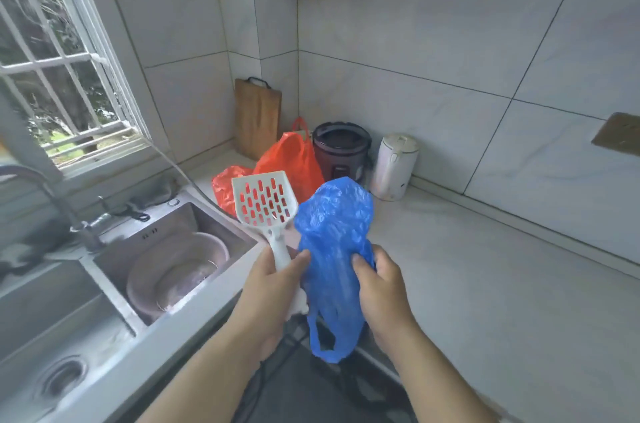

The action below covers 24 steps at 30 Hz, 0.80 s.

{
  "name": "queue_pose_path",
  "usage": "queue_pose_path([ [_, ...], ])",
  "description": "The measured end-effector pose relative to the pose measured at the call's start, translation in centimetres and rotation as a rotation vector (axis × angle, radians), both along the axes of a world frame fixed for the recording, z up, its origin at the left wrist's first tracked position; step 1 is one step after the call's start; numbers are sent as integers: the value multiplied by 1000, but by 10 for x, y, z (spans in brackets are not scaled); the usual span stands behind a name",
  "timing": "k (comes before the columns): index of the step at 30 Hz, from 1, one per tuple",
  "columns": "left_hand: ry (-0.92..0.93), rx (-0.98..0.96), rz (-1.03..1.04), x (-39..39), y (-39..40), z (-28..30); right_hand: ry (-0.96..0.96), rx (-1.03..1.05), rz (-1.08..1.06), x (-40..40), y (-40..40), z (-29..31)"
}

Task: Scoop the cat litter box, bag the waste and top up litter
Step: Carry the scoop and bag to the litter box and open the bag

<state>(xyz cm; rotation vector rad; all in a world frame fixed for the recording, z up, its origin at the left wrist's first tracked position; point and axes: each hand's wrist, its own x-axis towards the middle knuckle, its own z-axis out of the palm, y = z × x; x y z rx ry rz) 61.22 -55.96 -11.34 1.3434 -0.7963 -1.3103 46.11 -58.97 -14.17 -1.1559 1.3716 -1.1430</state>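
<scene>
Kitchen counter (467, 249): left hand (270, 287) grips scoop (265, 201), right hand (384, 287) bag (336, 232).

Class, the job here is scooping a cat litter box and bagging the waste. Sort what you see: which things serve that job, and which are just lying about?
For the job:
- slotted litter scoop, held in the left hand
- blue plastic bag, held in the right hand

Lying about:
- red plastic bags
- rice cooker
- white kettle
- cutting board
- metal bowl in the sink
</scene>
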Motion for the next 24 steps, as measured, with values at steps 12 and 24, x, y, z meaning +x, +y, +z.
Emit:
queue_pose_path([
  [12, -29, 97, -99, 46, 109, -53, 176, 201, 343, 70, 123, -20],
  [24, -361, -39, -109, 16, 175, -66, 269, 121, 114, 38, 195, -3],
])
